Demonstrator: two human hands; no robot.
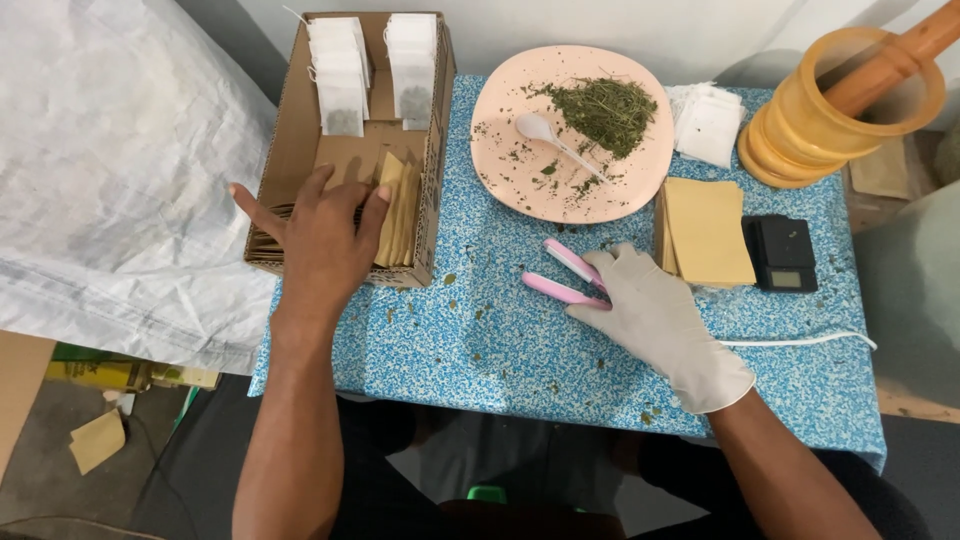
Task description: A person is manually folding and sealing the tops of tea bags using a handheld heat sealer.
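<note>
Bare left hand (322, 232) lies flat, fingers spread, on brown envelopes (398, 205) inside the cardboard box (290, 140) at the table's left edge. Gloved right hand (655, 315) rests open on the pink sealer (565, 275). Risk: box overhangs; pressure may tip it.

Blue speckled table (500, 340), cardboard box (300, 150), pink plate (520, 180) (herbs), scale (782, 252)
</note>
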